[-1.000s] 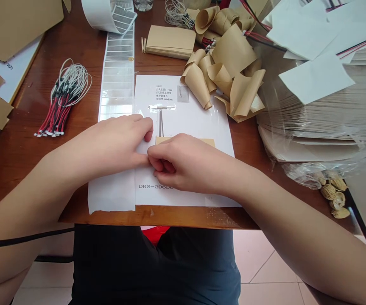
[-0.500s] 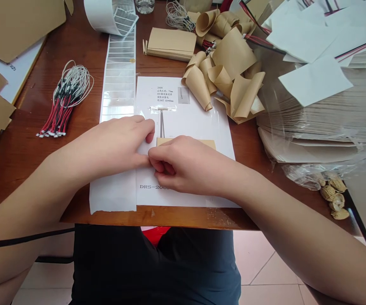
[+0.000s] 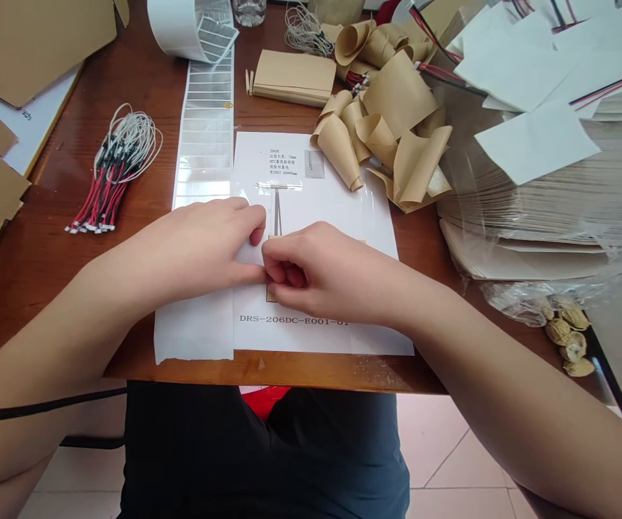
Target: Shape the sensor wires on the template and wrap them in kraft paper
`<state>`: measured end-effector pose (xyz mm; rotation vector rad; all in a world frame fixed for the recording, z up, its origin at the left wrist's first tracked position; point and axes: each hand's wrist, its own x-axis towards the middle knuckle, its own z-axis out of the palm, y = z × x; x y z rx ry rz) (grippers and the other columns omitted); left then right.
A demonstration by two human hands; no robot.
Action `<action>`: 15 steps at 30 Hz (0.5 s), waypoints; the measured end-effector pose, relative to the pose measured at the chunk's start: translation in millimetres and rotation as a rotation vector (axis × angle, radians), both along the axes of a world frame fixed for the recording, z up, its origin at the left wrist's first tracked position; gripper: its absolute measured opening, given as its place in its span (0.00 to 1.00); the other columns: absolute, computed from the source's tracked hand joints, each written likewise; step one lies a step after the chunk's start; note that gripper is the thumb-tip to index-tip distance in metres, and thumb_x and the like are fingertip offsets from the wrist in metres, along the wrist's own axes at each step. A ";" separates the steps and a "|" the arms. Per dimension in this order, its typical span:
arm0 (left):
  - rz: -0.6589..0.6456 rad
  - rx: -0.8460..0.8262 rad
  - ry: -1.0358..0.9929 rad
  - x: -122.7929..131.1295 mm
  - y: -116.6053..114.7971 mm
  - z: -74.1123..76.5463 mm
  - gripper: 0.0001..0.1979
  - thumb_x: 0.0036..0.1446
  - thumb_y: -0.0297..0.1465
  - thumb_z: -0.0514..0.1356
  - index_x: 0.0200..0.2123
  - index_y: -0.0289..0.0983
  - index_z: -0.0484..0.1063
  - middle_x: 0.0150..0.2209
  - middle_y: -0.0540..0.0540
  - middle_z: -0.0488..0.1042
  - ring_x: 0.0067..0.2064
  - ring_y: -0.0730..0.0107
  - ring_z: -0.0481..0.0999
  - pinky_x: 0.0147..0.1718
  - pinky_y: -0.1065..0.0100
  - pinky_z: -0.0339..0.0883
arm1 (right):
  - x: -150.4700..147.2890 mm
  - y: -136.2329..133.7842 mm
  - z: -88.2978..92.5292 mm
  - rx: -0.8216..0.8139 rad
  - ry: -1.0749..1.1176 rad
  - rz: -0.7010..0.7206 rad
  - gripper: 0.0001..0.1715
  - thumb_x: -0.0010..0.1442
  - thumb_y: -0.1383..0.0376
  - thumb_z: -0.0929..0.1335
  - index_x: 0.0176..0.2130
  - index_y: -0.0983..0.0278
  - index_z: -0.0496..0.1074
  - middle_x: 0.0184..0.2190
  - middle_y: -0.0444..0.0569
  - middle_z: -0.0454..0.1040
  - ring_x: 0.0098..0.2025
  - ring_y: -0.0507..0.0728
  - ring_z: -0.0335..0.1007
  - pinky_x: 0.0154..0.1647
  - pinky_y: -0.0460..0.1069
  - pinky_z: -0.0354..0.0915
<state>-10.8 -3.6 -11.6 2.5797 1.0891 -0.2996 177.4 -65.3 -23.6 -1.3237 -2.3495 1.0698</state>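
Observation:
A white printed sheet [image 3: 375, 238] lies under both hands, and a narrow edge of brown paper [image 3: 271, 296] shows beneath my right hand. My right hand [image 3: 324, 270] is closed in a pinch at the left side of the brown paper; whatever is between its fingertips is hidden. Beside it, my left hand [image 3: 221, 241] rests palm down, thumb stretched out to the right fingertips and forefinger bent apart from the thumb. Two thin dark leads [image 3: 277, 209] run down the sheet from a taped strip [image 3: 278, 187] toward the brown paper.
A label strip [image 3: 202, 144] with its roll lies left of the sheet. Further left is a bundle of red, black and white wires [image 3: 113, 173]. Brown paper pieces are stacked [image 3: 292, 72] and curled [image 3: 397, 94] behind. A bagged stack of sheets [image 3: 538, 216] and walnut shells [image 3: 575, 346] stand right.
My right hand has shifted slightly right and up, uncovering more printed text below it. My left thumb reaches a little further right. The brown paper is now more covered at its upper edge.

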 end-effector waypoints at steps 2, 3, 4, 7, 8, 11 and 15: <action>-0.001 0.003 -0.004 -0.3 0.3 -0.5 0.16 0.56 0.48 0.58 0.38 0.42 0.68 0.41 0.45 0.77 0.38 0.59 0.74 0.30 0.61 0.58 | -0.4 -0.5 1.0 -0.007 -0.021 0.020 0.12 0.54 0.75 0.68 0.26 0.61 0.61 0.21 0.38 0.64 0.25 0.49 0.57 0.30 0.48 0.50; 0.000 0.004 -0.007 -0.5 0.4 -0.7 0.15 0.56 0.47 0.58 0.37 0.42 0.68 0.41 0.45 0.77 0.38 0.59 0.74 0.30 0.62 0.58 | -0.9 -0.8 1.5 -0.011 -0.035 0.030 0.12 0.54 0.74 0.68 0.26 0.61 0.61 0.22 0.38 0.64 0.25 0.50 0.57 0.30 0.48 0.50; 0.002 0.003 -0.010 -0.8 0.3 -0.8 0.15 0.56 0.47 0.58 0.37 0.43 0.67 0.40 0.45 0.77 0.38 0.59 0.74 0.30 0.62 0.58 | -1.5 -1.1 2.0 -0.014 -0.049 0.039 0.12 0.55 0.74 0.68 0.26 0.61 0.61 0.22 0.38 0.64 0.26 0.50 0.57 0.30 0.48 0.50; 0.006 -0.007 -0.014 -1.6 -0.1 -0.6 0.15 0.56 0.48 0.58 0.37 0.43 0.68 0.40 0.45 0.76 0.39 0.58 0.75 0.31 0.62 0.57 | -3.5 -1.9 3.4 -0.004 -0.079 0.061 0.12 0.57 0.72 0.68 0.27 0.61 0.61 0.24 0.40 0.65 0.27 0.51 0.57 0.30 0.49 0.50; 0.008 -0.009 -0.013 -1.8 -0.3 -0.5 0.16 0.55 0.48 0.58 0.38 0.43 0.68 0.41 0.45 0.76 0.39 0.57 0.75 0.31 0.62 0.58 | -4.1 -2.2 3.9 0.002 -0.092 0.066 0.11 0.57 0.72 0.68 0.28 0.61 0.61 0.25 0.41 0.66 0.28 0.51 0.57 0.30 0.49 0.50; 0.010 -0.009 -0.006 -1.7 -0.7 -0.1 0.15 0.55 0.47 0.58 0.39 0.43 0.69 0.41 0.45 0.77 0.40 0.57 0.75 0.32 0.62 0.58 | -5.5 -2.8 4.9 0.010 -0.142 0.075 0.11 0.58 0.72 0.67 0.28 0.62 0.62 0.27 0.42 0.67 0.29 0.52 0.57 0.30 0.49 0.49; 0.012 -0.003 -0.002 -1.1 -0.7 -0.3 0.15 0.55 0.45 0.58 0.40 0.43 0.71 0.41 0.45 0.77 0.41 0.56 0.76 0.32 0.62 0.59 | -6.6 -3.3 5.9 0.015 -0.167 0.082 0.10 0.58 0.72 0.67 0.29 0.62 0.63 0.27 0.43 0.69 0.29 0.52 0.57 0.30 0.49 0.48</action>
